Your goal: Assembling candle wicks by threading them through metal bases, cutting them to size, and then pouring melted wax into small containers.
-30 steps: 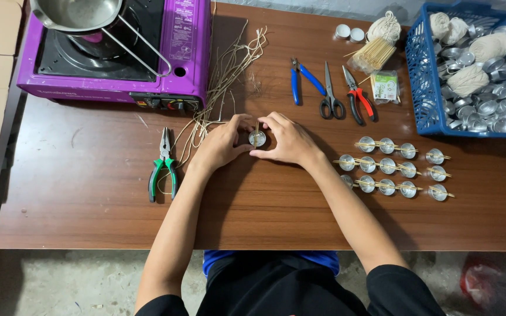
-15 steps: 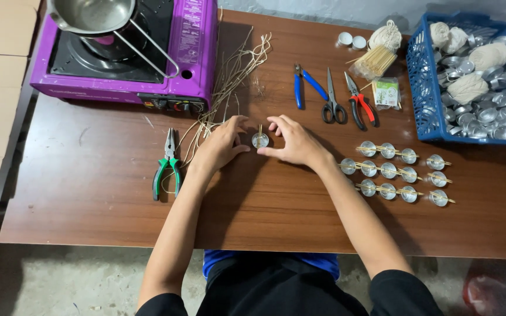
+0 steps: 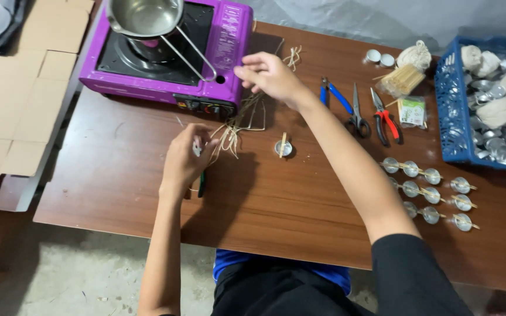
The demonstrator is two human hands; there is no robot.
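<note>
Worktop: brown wood surface under both hands, carrying every item below.
Change: half a second ago both hands met over the small metal cup; they are now apart. The right hand has gone up and away towards the stove and the left has dropped onto the pliers, so the cup stands released and work appears to have passed to the wick strands.
Stove: purple portable gas burner, beyond the left hand and just left of the right hand; a steel saucepan sits on it, its wire handle pointing towards the right hand.
Crate: blue plastic basket, far to the right of the right hand, filled with empty metal cups and pale wax lumps.
Cardboard: flattened tan sheets, well left of the left hand, off the worktop.
Right hand: fingers loosely bent and pinched above the wick strands; whether a strand is gripped cannot be told.
Left hand: curled closed over the green-handled pliers, beside the strands' near ends.
Packet: small clear bag with a green printed label, right of the right forearm, just below a bundle of thin sticks.
Metal cup: between the hands, nearer the right forearm, with a stick across its rim.
</note>
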